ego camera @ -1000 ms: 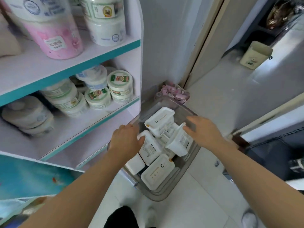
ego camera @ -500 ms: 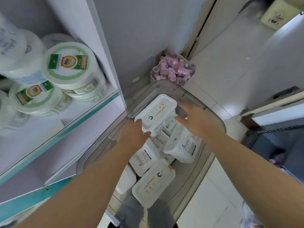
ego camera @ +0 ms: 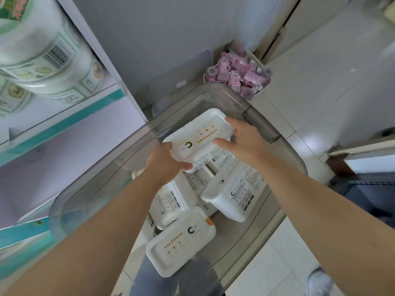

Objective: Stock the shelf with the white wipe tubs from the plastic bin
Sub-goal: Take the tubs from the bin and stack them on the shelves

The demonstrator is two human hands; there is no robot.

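Observation:
A clear plastic bin [ego camera: 267,129] stands on the floor beside the shelf and holds several white wipe tubs. The topmost white wipe tub [ego camera: 198,135] lies lid-up at the far end of the pile. My left hand [ego camera: 164,161] grips its near left corner, and my right hand [ego camera: 241,139] grips its right end with the thumb on the lid. Another tub [ego camera: 181,242] lies lid-up at the near end, and one more [ego camera: 233,193] leans on its side at the right. The white shelf with a teal edge [ego camera: 70,122] is at the left.
Round labelled tubs [ego camera: 49,60] fill the shelf's upper level at the left. A small basket of pink packets [ego camera: 237,73] sits on the floor behind the bin, by the wall corner. Pale tiled floor [ego camera: 320,86] spreads to the right.
The view has dropped closer to the bin. Both hands have moved from above the pile onto the topmost tub and now grip its two ends.

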